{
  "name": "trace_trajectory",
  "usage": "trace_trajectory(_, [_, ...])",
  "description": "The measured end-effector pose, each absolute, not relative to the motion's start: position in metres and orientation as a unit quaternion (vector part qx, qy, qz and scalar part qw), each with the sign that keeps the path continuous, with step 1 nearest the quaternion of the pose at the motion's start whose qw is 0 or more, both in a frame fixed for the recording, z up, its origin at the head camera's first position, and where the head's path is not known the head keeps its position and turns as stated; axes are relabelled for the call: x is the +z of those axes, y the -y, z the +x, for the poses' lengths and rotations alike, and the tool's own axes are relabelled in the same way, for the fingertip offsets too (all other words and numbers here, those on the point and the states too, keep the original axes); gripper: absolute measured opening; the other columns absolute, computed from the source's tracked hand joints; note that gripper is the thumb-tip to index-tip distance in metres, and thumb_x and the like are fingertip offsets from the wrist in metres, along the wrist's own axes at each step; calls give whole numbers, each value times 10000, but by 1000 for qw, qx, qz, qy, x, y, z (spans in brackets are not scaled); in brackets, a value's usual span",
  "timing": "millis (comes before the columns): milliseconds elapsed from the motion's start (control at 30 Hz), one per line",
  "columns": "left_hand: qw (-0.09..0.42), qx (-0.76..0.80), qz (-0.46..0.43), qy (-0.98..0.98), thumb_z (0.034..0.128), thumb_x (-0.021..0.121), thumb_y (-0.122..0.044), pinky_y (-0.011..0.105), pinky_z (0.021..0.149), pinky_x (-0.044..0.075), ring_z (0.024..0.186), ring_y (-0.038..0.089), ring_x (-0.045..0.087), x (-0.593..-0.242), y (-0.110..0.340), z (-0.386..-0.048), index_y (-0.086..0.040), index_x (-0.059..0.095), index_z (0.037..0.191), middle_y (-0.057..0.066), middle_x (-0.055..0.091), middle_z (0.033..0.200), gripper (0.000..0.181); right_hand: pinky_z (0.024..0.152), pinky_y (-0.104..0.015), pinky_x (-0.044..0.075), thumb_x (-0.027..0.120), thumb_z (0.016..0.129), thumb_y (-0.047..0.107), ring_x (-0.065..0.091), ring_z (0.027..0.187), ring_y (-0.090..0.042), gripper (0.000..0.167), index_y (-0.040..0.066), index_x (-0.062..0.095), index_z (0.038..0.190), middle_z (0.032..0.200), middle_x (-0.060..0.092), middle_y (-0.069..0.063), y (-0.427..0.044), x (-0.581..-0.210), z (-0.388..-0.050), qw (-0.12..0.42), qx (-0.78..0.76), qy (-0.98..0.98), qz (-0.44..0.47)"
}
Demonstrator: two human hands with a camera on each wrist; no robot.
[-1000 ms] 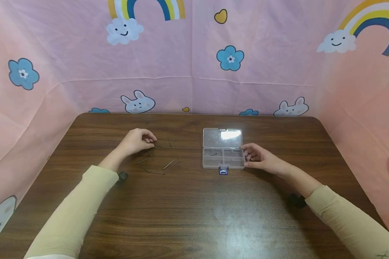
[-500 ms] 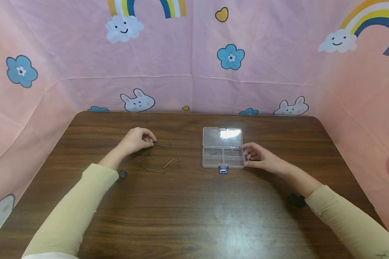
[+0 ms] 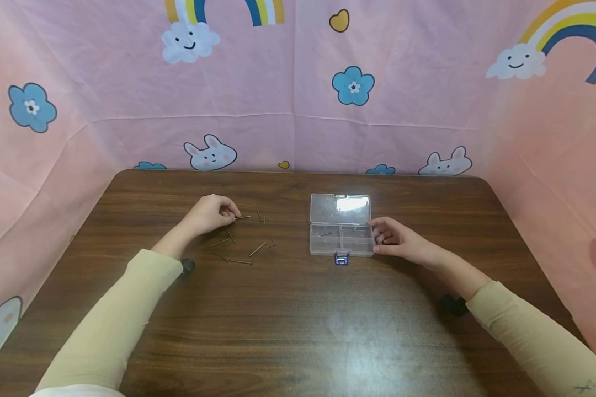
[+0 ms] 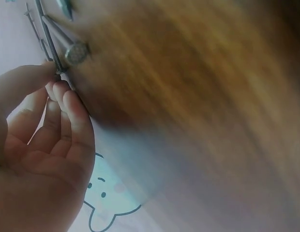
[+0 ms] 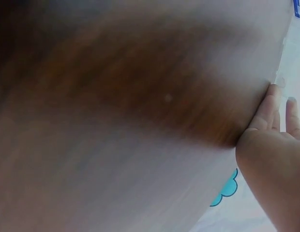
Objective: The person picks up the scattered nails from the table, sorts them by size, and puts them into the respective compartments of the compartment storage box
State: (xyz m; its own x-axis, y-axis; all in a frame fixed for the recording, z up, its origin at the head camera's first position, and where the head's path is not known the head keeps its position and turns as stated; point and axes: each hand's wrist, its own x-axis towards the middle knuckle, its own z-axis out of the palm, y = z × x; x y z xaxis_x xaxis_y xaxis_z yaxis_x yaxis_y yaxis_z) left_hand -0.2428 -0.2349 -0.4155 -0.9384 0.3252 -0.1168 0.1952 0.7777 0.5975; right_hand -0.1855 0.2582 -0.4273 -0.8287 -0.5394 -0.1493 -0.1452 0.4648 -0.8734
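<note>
The table (image 3: 288, 309) supported an open clear case (image 3: 325, 251) right of centre. The right hand (image 3: 399, 240) held its right end between parted thumb and forefinger, contact partly hidden. The left hand (image 3: 209, 214) pinched a nail (image 3: 244, 217), fingertips covering one end. Loose nails (image 3: 257, 249) lay nearby, the thinnest barely discernible.

The head view faces forward and down, from above the table (image 3: 258, 331). At close range, the wrist views look along the left hand (image 3: 208, 214) and right hand (image 3: 401, 240), both shared with the head view.
</note>
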Motion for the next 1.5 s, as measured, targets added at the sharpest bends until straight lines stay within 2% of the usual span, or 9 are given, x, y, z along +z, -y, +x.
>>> trace_trajectory(400, [88, 322, 146, -931, 993, 646, -29, 341, 845, 499, 911, 237, 625, -417, 222, -244, -22, 779, 1060, 151, 759, 1042, 149, 991, -180, 485, 681, 1022, 44, 542, 1169, -286, 553, -26, 437, 1514, 1306, 549, -219, -259, -427, -186, 206, -476, -828, -212])
trace_trajectory(867, [68, 355, 161, -918, 971, 635, -29, 331, 816, 503, 885, 228, 609, -411, 187, -239, -33, 788, 1035, 148, 764, 1057, 166, 978, -164, 488, 683, 1019, 34, 545, 1151, -271, 552, -33, 438, 1509, 1291, 545, -220, -259, -429, -186, 202, -475, -829, -216])
trace_trajectory(1233, [47, 366, 222, -902, 947, 670, -16, 282, 786, 530, 868, 192, 642, -413, 156, -233, -40, 796, 1010, 96, 777, 1018, 143, 974, -146, 485, 689, 1017, 41, 545, 1157, -266, 564, -18, 435, 1517, 1305, 539, -219, -260, -429, -185, 203, -477, -829, -210])
trace_trajectory(1500, [51, 382, 256, -887, 933, 674, 16, 250, 778, 528, 866, 171, 642, -409, 125, -223, -28, 795, 999, 80, 780, 1013, 145, 971, -142, 484, 689, 1021, 57, 548, 1152, -252, 560, -15, 435, 1515, 1300, 540, -217, -258, -428, -186, 202, -477, -828, -214])
